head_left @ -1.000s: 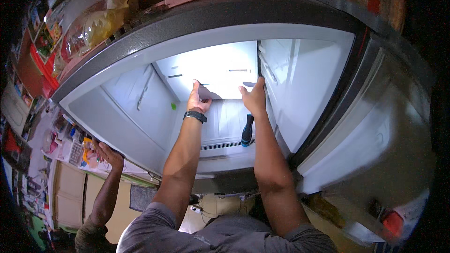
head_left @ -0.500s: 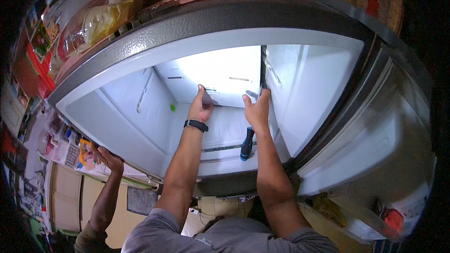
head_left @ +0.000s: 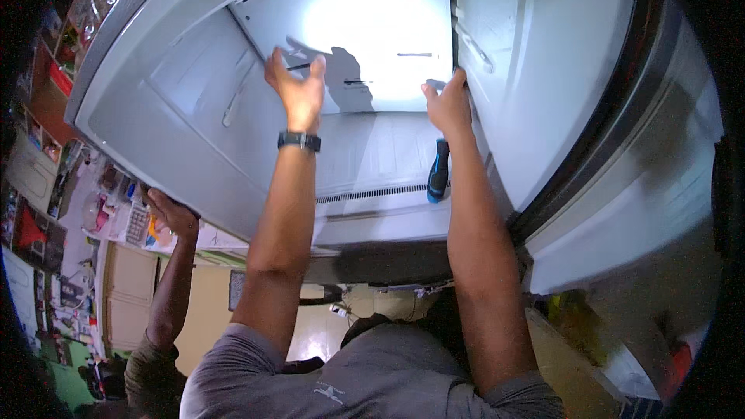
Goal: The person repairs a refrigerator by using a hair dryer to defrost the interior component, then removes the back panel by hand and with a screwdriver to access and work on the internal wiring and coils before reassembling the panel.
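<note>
A white slotted panel stands at the back of the white fridge compartment, brightly lit. My left hand, a dark watch on its wrist, is raised by the panel's left part. Its fingers and thumb are spread, and its shadow falls on the panel; whether it touches is unclear. At the panel's lower right edge, my right hand grips with the thumb in front and fingers at the edge, where a dark gap shows. Beside my right forearm, a black and blue tool handle rests near the compartment's front; its far end is hidden.
Ribbed side walls flank the compartment, and a dark fridge frame edges it. An open white door stands at the right. Another person's hand rests at the outer left edge. A cluttered counter lies beyond it.
My left hand has left the panel's lower middle and moved up and left, its fingers spreading. My right hand stays at the right edge. The view has shifted, showing more of the panel's top.
</note>
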Motion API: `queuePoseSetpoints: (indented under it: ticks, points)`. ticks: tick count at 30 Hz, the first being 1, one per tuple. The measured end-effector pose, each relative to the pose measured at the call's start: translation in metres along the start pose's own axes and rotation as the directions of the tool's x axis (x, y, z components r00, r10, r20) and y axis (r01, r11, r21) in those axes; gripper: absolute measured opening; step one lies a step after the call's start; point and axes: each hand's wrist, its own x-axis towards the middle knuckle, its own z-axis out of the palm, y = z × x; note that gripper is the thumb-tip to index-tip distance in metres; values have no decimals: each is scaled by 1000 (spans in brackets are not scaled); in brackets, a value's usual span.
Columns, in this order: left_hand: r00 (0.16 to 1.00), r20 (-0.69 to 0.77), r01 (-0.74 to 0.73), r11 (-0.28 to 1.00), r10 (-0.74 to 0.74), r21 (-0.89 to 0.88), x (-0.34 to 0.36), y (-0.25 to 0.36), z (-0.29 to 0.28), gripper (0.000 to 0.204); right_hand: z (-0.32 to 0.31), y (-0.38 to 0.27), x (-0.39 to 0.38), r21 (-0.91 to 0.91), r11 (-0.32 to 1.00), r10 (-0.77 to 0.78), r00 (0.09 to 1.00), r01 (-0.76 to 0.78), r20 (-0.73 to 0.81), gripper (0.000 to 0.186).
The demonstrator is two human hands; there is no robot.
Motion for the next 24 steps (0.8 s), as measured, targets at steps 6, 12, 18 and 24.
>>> queuePoseSetpoints:
  ticks: [6,12,18,24]
  points:
    - [971,233,50,998,-59,48,58,14,0,133,7,-15,-8,-7,1000,-4,992,3,-127,56]
    - [963,236,119,992,-128,52,49,28,10,149,-6,-25,-21,41,995,90,990,-86,-106,51]
    - [961,260,62,988,-97,138,54,24,-5,142,4,-21,-21,87,996,16,996,-8,-84,49]
    - [889,457,-75,992,19,105,-18,5,-22,102,-5,10,4,177,963,218,973,-202,-78,33]
